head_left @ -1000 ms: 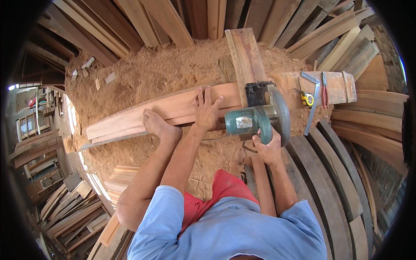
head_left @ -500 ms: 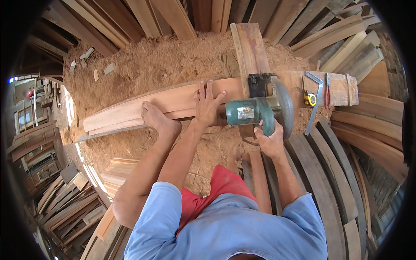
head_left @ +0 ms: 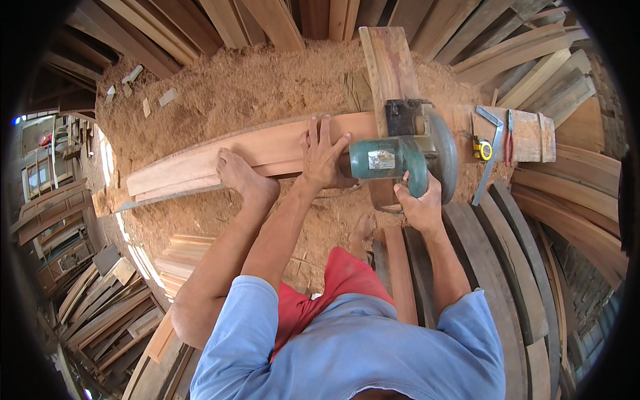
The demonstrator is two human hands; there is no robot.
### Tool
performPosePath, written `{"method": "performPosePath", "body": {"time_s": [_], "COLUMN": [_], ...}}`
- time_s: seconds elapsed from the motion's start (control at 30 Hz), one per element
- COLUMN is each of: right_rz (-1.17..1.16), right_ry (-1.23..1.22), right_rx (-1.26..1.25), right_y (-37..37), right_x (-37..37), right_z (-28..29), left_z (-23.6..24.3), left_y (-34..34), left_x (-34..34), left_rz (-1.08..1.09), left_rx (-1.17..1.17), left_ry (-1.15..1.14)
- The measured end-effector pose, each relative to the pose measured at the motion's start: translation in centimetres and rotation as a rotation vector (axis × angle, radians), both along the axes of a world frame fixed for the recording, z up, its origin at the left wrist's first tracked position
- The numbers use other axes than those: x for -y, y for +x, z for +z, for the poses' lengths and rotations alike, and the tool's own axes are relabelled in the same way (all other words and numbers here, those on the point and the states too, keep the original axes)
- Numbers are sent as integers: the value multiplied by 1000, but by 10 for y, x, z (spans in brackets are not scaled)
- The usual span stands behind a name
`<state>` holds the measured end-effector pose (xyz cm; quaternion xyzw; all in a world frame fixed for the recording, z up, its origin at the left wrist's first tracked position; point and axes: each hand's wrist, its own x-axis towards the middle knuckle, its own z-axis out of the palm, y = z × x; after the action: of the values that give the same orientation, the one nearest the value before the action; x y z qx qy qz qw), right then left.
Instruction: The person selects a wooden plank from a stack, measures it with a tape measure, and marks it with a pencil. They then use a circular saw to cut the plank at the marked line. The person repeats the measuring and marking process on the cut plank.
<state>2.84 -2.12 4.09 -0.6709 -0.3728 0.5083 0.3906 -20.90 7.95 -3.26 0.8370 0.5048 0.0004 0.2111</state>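
My right hand wraps around the rear handle of a green circular saw. The saw lies across the right part of a long reddish board, and its round metal guard faces right. My left hand rests with spread fingers on the board, just left of the saw's motor. My bare left foot presses on the same board farther left. Beyond the saw, a short wide plank extends away from me, its near end against the saw's base. The blade and the cut line are hidden beneath the saw.
A yellow tape measure, a metal square and red-handled pliers lie on the support plank at right. Curved dark planks flank my right arm. Sawdust covers the ground; stacked boards stand at the back.
The whole picture has shifted slightly. My right hand and the saw appear a little farther from me; my left hand and foot keep their places on the board.
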Motion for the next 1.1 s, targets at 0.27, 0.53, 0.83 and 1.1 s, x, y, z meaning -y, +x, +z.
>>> {"method": "performPosePath", "body": {"time_s": [0.27,0.53,0.83,1.1], "right_rz": [16,18,23,-1], "right_ry": [20,20,-14,-26], "right_rx": [-30,-54,-34,-74], "right_y": [1,4,6,5], "right_x": [-7,-15,-28,-34], "right_z": [-2,-6,-8,-6], "left_z": [1,5,2,7], "left_y": [2,4,4,7], "left_x": [0,-2,-3,-4], "left_rz": [16,2,-3,2], "left_rx": [-61,-104,-116,-141], "left_ry": [-9,-49,-38,-67]}}
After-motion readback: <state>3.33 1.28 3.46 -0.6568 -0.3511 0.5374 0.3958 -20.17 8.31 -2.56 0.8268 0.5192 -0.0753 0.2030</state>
